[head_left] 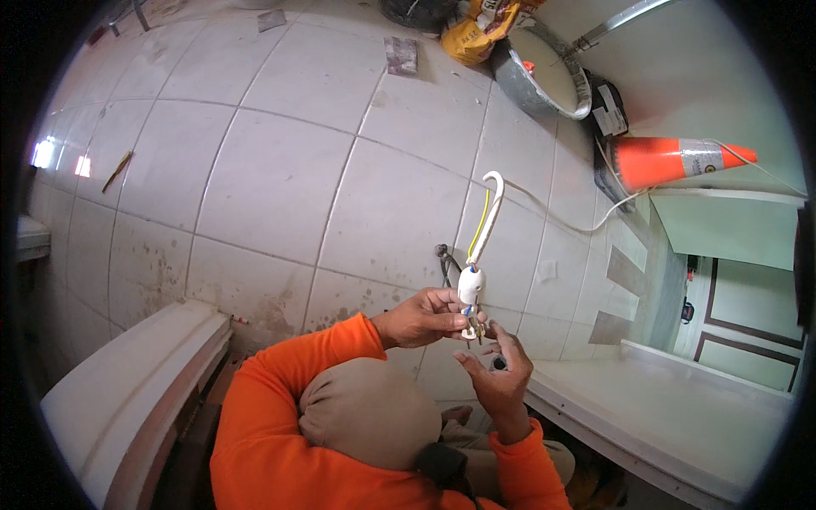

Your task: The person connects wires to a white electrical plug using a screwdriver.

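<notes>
A white slab lay farthest to the left of the grip, low and near the person's side, and beyond it, well off to the upper left, a thin brownish stick rested on the tiled floor. Closer in, but far above the grip, sat a flat grey piece. The left hand came next, its thumb and fingers pinching the lower part of a white connector, which was upright in view. Just past those fingers a dark tool lay on the floor. Below the connector's white body, bits of metal and a blue wire were exposed at the fingertips; from its top rose a white cable, hooked over at its end, with a yellow-green wire alongside. Just right of the grip and lower, the right hand had thumb and fingers spread, fingertips close to the connector; whether they touched it I could not tell. Well above and right stood a grey tub of pale material, then an orange cone, with a white panel lower right.
</notes>
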{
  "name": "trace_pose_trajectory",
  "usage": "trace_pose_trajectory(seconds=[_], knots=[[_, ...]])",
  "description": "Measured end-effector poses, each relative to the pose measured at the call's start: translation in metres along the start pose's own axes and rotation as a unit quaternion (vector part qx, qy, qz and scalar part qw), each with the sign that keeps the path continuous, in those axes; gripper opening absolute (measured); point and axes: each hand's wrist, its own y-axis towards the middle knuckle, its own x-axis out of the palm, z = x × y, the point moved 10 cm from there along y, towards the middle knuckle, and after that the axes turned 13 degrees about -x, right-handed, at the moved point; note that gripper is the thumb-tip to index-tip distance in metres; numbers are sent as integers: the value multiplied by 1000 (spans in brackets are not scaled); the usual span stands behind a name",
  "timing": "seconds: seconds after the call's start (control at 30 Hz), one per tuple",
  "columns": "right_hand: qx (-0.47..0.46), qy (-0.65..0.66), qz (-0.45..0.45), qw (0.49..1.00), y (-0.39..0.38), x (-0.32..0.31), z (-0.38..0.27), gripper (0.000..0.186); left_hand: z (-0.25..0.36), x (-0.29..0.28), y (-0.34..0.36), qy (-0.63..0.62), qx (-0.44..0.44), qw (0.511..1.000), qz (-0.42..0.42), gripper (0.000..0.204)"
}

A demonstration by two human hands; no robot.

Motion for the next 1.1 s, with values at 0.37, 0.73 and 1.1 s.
trace_pose_trajectory(seconds=[0.37,0.73,1.1], knots=[[-91,-73,49,992,-3,-13,-22,45,7,16,11,144,6,989,21,31],[-48,-88,74,992,-3,-22,-26,36,17,29,8,152,-30,988,22,23],[-72,-110,58,990,-9,-26,-28,38,33,45,7,302,52,951,39,24]])
